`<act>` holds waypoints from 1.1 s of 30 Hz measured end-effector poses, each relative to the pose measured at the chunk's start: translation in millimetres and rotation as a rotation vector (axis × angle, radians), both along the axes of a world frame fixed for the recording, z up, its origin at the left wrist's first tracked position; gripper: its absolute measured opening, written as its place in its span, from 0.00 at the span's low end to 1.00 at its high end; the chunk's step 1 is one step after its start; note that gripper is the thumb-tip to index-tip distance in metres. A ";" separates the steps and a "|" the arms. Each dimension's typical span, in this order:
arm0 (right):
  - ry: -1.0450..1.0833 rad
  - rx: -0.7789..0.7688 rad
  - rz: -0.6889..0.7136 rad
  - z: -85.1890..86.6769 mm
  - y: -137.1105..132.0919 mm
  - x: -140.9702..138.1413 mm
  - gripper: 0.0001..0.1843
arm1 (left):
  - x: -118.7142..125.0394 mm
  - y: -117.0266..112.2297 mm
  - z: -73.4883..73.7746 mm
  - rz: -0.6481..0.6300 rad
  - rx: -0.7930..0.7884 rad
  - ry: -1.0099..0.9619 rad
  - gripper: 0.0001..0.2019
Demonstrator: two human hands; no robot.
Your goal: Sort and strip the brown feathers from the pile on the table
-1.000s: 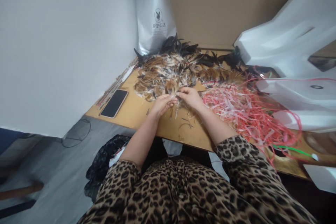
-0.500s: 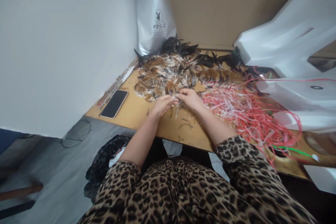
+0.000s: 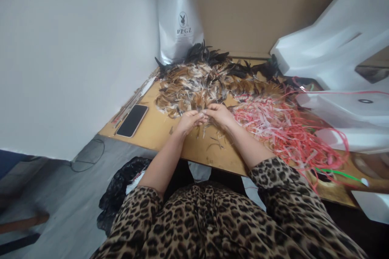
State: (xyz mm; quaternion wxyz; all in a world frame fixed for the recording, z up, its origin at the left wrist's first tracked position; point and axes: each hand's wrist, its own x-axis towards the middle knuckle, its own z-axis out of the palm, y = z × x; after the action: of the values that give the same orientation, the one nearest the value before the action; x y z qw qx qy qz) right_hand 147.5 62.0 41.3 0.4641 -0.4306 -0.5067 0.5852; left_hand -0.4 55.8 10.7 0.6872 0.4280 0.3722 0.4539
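My left hand (image 3: 191, 122) and my right hand (image 3: 219, 114) meet fingertip to fingertip over the near part of the table. Both are closed in a pinch on small feathers, whose exact number the fingers hide. Right behind them spreads a pile of feathers (image 3: 188, 83), brown and cream with black ones at the back. A few loose feathers (image 3: 215, 144) lie on the wood just below my hands. To the right of my right hand is a tangled heap of pink and white ribbon strips (image 3: 273, 123).
The wooden table (image 3: 164, 139) carries a phone (image 3: 133, 120) at its left edge. A silver bag (image 3: 179, 20) stands at the back against the white wall (image 3: 75, 48). White moulded pieces (image 3: 343, 109) crowd the right side. On the floor is a black plastic bag (image 3: 121, 190).
Both hands stay in almost the same place, still pinched together. The fingertips have shifted very slightly; the piles look unchanged.
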 end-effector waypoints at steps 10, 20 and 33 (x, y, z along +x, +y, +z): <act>0.042 0.041 -0.179 -12.0 0.6 -12.0 0.17 | 2.7 -0.8 -0.2 0.026 -0.022 -0.046 0.10; -0.188 0.129 -0.059 -0.5 -1.5 -2.7 0.19 | 5.8 -1.6 0.7 0.074 0.078 0.106 0.10; -0.068 0.109 -0.142 -8.0 -1.0 -11.7 0.19 | 8.0 -4.0 4.8 0.130 0.104 0.141 0.08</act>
State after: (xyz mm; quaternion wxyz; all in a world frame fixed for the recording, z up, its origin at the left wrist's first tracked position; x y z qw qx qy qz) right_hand 135.8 61.0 33.3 0.5097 -0.4590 -0.5215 0.5075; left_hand 7.7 51.8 15.5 0.6052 0.4690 0.4225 0.4851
